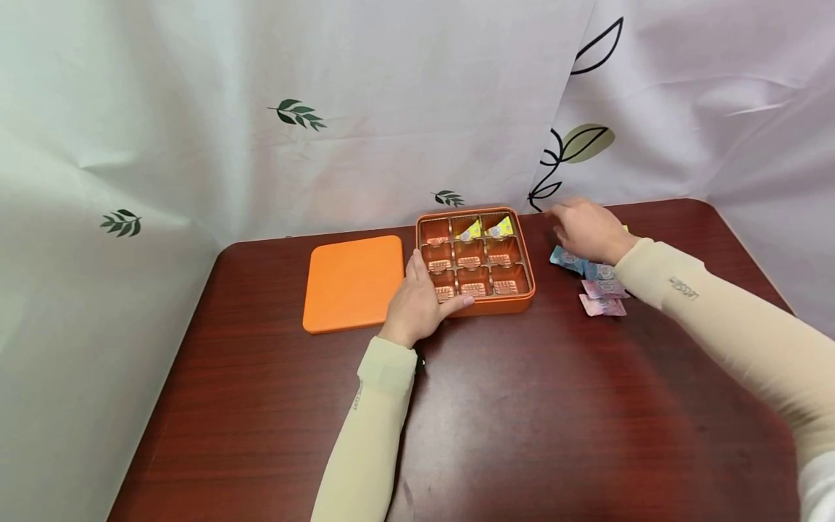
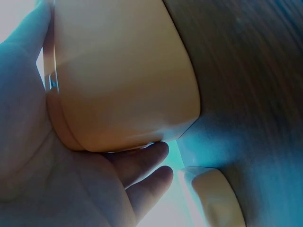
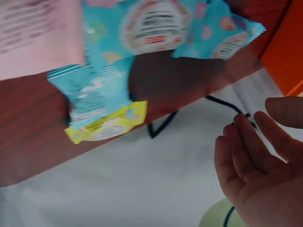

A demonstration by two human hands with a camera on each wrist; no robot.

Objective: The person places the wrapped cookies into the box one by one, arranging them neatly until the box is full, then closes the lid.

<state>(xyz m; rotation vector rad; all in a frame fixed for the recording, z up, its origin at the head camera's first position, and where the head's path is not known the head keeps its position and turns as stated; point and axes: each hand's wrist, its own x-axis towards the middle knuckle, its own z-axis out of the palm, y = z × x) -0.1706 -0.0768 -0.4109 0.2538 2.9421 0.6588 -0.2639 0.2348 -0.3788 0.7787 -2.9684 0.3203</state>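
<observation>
An orange box with a sectioned tray holds two yellow wrapped candies, one in the back middle section and one in the back right. My left hand rests against its front left corner, thumb along the front rim and fingers along the left side; the left wrist view shows the box wall close up. To the right of the box, my right hand hovers near the candy pile, fingers loosely bent and nothing between them in the right wrist view. Beneath it lie blue candies and a yellow candy.
Pink candies lie at the near end of the pile. The orange lid lies flat to the left of the box. A white curtain with leaf prints hangs behind the dark red table.
</observation>
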